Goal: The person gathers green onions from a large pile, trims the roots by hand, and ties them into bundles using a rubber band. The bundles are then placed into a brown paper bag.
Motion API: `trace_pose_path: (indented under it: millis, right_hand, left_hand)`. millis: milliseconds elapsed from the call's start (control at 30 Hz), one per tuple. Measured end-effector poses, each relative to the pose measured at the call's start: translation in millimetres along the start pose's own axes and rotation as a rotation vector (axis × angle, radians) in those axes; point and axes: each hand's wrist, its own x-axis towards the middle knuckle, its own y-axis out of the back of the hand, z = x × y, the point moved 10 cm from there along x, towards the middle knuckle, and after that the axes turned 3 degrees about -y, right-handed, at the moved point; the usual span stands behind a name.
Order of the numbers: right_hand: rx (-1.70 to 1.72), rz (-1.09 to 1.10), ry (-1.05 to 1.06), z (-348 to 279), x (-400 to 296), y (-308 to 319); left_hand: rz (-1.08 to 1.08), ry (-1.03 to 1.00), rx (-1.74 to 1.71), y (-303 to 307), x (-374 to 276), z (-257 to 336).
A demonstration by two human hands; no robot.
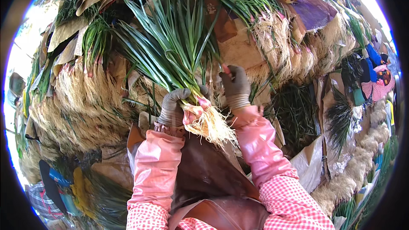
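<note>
My left hand (174,107), in a grey knit glove, is closed around a bunch of green onions (179,57) just above the bulbs. The bunch's pinkish bulbs and pale stringy roots hang below the fingers, and its long leaves fan up and to the left. To the right, my right hand (236,84), gloved alike, pinches a single pink onion stem (226,69) between thumb and fingers; its leaves run up behind the bunch. Beyond the hands lies a sheet of brown paper (236,44). A brown apron (211,169) covers my lap.
Heaped onions with dry roots (80,86) fill the left, and another pile (271,32) lies upper right under a purple-brown sheet (313,11). Dark green leaves (294,111) lie right of my hands. Co-workers sit at the far right (378,83) and lower left (44,199).
</note>
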Motion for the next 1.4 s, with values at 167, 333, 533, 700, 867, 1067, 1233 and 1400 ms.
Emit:
trace_pose_path:
  millis: [167, 333, 533, 700, 867, 1067, 1233, 1400]
  right_hand:
    - [0.111, -0.353, 0.313, -46.7, -58.2, -9.1]
    - [0.624, -0.412, -0.066, -80.6, -11.1, 0.5]
    - [-0.281, -0.421, 0.236, -116.5, 7.2, -52.9]
    - [0.672, -0.345, 0.097, -88.5, -14.4, -40.9]
    - [1.697, -0.091, -0.239, -27.8, 19.0, 54.8]
    - [0.573, -0.088, -0.680, 157.8, -105.7, -44.6]
    - [1.129, -0.179, -0.787, 88.9, -78.3, -80.8]
    - [1.099, -0.262, -0.760, 15.5, -62.9, -15.0]
  left_hand:
    - [0.023, -0.071, 0.010, 8.9, 5.8, 0.0]
    - [0.052, -0.077, -0.112, -3.5, 8.3, -5.8]
    - [0.171, -0.064, -0.005, 17.6, 7.9, -10.4]
    - [0.047, 0.006, 0.045, 13.1, 9.3, -8.4]
    - [0.217, -0.018, 0.194, 22.6, -1.0, 3.7]
    - [0.185, -0.004, 0.276, 30.8, 0.4, 5.8]
    - [0.278, -0.168, 0.113, 37.0, -8.7, 13.5]
    - [0.256, -0.223, -0.051, 33.4, -14.1, 16.7]
